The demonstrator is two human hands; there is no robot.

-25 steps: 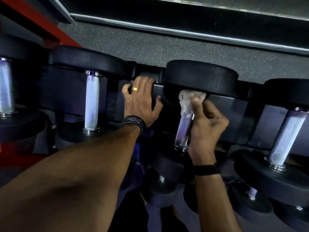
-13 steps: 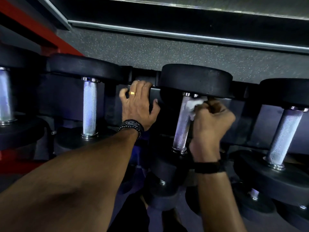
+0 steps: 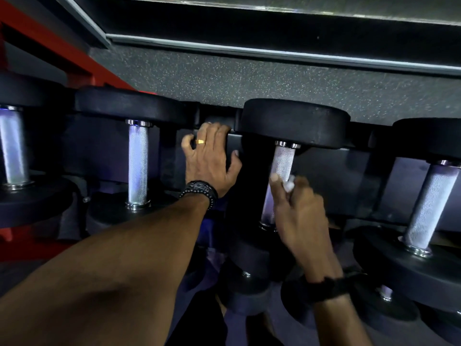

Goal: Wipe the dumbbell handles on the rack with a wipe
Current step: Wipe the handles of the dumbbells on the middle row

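Note:
Several black dumbbells with knurled silver handles lie on a dark rack (image 3: 234, 143). My right hand (image 3: 299, 213) is curled round the lower half of the middle dumbbell's handle (image 3: 284, 161), with a crumpled white wipe (image 3: 289, 184) pinched against the metal; only a corner of the wipe shows between my fingers. My left hand (image 3: 209, 158) grips the rack's top rail between two dumbbell heads, fingers hooked over the edge. It wears a gold ring and a black beaded wristband.
Other handles stand to the left (image 3: 138, 166), far left (image 3: 12, 146) and right (image 3: 429, 203). More dumbbells sit on a lower tier (image 3: 249, 278). A red frame (image 3: 50, 43) rises at the upper left, above speckled grey flooring (image 3: 249, 81).
My right hand has slid with the wipe from the top of the middle handle down to its lower half. My left hand has kept its grip on the rail.

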